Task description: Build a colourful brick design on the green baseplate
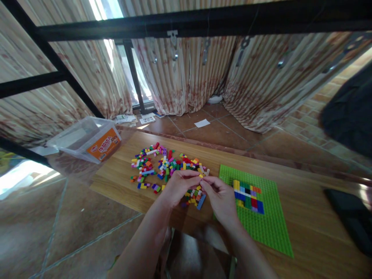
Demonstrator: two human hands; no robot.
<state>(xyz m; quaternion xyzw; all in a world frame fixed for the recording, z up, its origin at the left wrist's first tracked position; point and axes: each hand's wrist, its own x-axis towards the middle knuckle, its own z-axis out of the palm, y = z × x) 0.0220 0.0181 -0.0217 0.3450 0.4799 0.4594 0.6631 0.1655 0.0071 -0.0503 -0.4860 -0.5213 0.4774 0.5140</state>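
Observation:
My left hand [180,186] and my right hand [221,198] meet over the loose pile, fingertips pinched together. Between them shows a small yellow toy brick [200,176], partly covered by the fingers. Beneath and to the left spreads a heap of multicoloured toy bricks [167,164] on the wooden table [116,170]; my hands hide part of it. A long blue brick [201,202] lies just under my right hand. To the right is a green baseplate [270,228], carrying a flat, multicoloured block of joined bricks [248,197].
A clear plastic bin [84,139] with an orange label stands beyond the table's left end. A dark flat object [348,217] lies at the right. Black metal bars [203,25] with hanging hooks cross above, before patterned curtains [180,77]. Papers [202,123] lie on the tiled floor.

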